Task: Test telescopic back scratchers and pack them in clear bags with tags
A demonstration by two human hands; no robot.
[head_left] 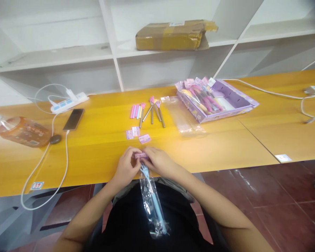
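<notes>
My left hand [126, 163] and my right hand [159, 161] meet at the table's front edge, both closed on a small pink card [140, 155] at the mouth of a clear plastic bag [146, 203]. Inside the bag hangs a light-blue back scratcher [156, 204], hand-shaped end up, in front of my black top. Just beyond my hands lie several printed cards [144, 139]. Farther back are back scratchers with metal rods [152, 113] and pink and yellow heads, beside loose coloured handles [134, 111].
A purple tray [231, 112] holds several bagged back scratchers, with clear bags [185, 117] beside it. To the left are a phone [73, 119], a power strip [70, 102], cables and an orange bottle [26, 132]. A taped carton [170, 36] rests on the shelf.
</notes>
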